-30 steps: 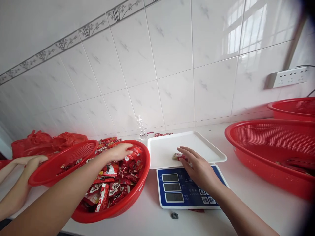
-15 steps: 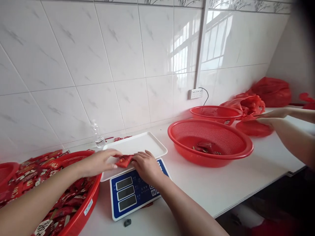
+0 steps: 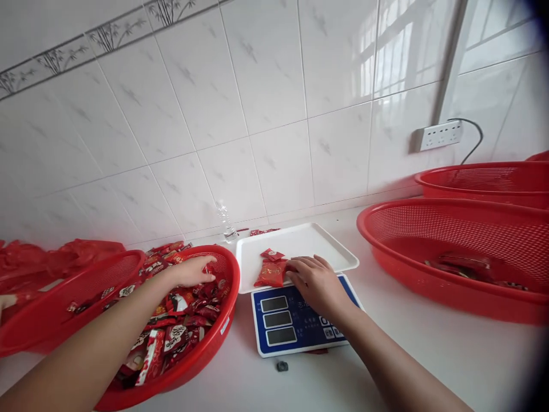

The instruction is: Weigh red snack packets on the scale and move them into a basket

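Observation:
My left hand [image 3: 194,271] reaches over the far right part of a red plastic basket [image 3: 233,297], with thumb and forefinger apart. Small wrapped snack packets [image 3: 175,337], mostly red, fill this basket. A bit of red wrapper shows between the fingers; whether they touch it is unclear. On the white tray [image 3: 309,243] of a digital scale [image 3: 288,323] lie a flat red packet [image 3: 271,274] and a smaller red packet [image 3: 273,254] behind it. My right hand [image 3: 315,286] hovers over the scale's front, fingers loosely spread, fingertips at the flat packet's right edge.
A larger red basket [image 3: 403,286] with a few packets stands to the right, another red basket [image 3: 484,182] behind it. At the left are a red basket [image 3: 86,286] and red bags [image 3: 26,263]. A clear bottle [image 3: 227,223] stands near the wall; a small dark object [image 3: 282,366] lies before the scale.
The view has swung left. My left hand has left the packet at the scale and moved over the packet basket. The flat packet now lies on the tray, a smaller one visible behind it.

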Available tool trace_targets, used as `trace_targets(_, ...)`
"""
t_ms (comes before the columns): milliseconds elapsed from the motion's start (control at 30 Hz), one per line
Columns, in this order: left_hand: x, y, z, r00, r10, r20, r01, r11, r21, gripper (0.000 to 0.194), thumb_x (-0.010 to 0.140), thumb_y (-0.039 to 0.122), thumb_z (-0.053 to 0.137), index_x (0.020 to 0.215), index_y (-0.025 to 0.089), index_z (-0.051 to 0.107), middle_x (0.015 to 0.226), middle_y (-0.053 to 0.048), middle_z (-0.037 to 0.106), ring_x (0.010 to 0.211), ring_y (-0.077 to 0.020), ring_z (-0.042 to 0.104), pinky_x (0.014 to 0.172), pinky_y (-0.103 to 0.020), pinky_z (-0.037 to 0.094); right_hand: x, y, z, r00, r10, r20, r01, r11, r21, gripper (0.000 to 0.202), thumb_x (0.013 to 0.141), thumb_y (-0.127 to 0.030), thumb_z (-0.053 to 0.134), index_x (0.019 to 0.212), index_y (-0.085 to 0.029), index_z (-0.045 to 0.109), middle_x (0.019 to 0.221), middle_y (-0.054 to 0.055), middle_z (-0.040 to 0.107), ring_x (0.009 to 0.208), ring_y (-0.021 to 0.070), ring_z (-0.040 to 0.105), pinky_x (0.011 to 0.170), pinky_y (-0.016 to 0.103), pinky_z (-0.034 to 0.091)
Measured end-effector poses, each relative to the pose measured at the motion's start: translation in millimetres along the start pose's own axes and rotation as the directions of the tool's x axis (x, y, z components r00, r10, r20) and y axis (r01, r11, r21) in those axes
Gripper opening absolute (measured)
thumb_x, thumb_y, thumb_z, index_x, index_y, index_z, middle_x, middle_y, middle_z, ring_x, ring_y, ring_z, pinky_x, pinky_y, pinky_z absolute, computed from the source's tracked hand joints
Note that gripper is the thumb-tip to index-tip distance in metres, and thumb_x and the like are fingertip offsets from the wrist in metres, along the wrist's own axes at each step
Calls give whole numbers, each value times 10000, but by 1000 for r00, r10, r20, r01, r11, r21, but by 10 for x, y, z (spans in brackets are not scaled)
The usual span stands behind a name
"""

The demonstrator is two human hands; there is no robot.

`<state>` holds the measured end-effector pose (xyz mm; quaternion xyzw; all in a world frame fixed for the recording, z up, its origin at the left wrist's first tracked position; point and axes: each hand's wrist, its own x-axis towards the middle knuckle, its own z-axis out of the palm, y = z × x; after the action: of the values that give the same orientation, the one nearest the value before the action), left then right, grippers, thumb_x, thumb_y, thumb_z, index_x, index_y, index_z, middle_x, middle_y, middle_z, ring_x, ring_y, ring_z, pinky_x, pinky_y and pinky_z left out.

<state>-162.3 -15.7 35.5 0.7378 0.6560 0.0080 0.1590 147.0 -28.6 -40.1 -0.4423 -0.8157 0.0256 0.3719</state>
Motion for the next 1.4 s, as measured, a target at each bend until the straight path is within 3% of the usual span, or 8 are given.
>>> trace_targets(133, -118, -189, 196, 997, -22, 78, 18, 999, 42, 497, 657, 327, 626, 1131, 198, 551, 1233, -80, 558, 1112, -252, 518, 947, -316, 382, -30, -7, -1, 997, -72, -1, 72, 997, -9, 237, 879, -288, 426, 1047, -250, 588, 1116, 50, 623, 1036, 218, 554, 949, 479, 330)
trace_targets(300, -138, -129, 351, 992, -26, 120, 27, 1000, -5, 409, 696, 319, 599, 1097, 243, 573, 1125, -42, 630, 999, -238, 582, 837, -293, 441, -73, -37, 13, 953, -287, 96, 288, 958, 5, 355, 830, -389, 519, 1179, -323, 532, 1256, 42, 540, 1188, 246, 447, 989, 532, 292)
trace_targets(533, -68, -140, 370, 994, -62, 91, 56, 996, 68, 392, 658, 192, 591, 1050, 218, 578, 1057, -51, 651, 935, -234, 601, 782, -287, 451, -66, 32, 92, 977, -209, 38, 210, 978, -16, 313, 869, -363, 447, 1153, -286, 552, 1204, 50, 584, 1143, 248, 493, 981, 574, 284)
trace_targets(667, -29, -114, 387, 990, -135, 44, 130, 986, 104, 437, 687, 337, 603, 1086, 169, 540, 1099, -119, 623, 954, -278, 589, 781, -329, 445, -62, 30, 96, 981, -190, 41, 191, 981, -17, 324, 875, -387, 430, 1155, -272, 546, 1210, 53, 581, 1132, 252, 501, 973, 574, 299)
trace_targets(867, 82, 0, 437, 976, -205, 71, 201, 978, 63, 734, 622, 541, 629, 1189, 117, 435, 1131, -171, 592, 985, -303, 572, 797, -340, 439, -52, 23, 90, 983, -179, 46, 179, 984, -8, 318, 877, -391, 426, 1144, -270, 549, 1200, 51, 588, 1120, 248, 512, 969, 554, 315)
trace_targets(1100, 205, 58, 613, 988, -153, -17, 150, 984, -97, 468, 646, 318, 647, 1053, 153, 487, 1032, -114, 630, 908, -248, 597, 746, -291, 454, -50, 15, 76, 984, -173, 47, 172, 985, 11, 329, 884, -404, 411, 1156, -266, 535, 1193, 43, 592, 1120, 225, 512, 967, 516, 332)
trace_targets(1267, 153, -33, 478, 994, -105, -30, 98, 980, -172, 355, 666, 247, 612, 1002, 181, 521, 993, -61, 639, 885, -217, 592, 751, -277, 443, -49, -1, 51, 984, -174, 47, 173, 985, 29, 323, 891, -387, 403, 1157, -258, 532, 1171, 42, 606, 1102, 221, 528, 973, 509, 328)
trace_targets(1400, 73, -133, 258, 989, -87, -121, 46, 951, -305, 382, 677, 270, 601, 1041, 190, 522, 1028, -42, 620, 917, -205, 565, 782, -275, 424, -45, 0, 56, 986, -161, 43, 159, 986, 39, 311, 892, -382, 401, 1142, -257, 537, 1158, 40, 613, 1096, 223, 533, 970, 512, 329)
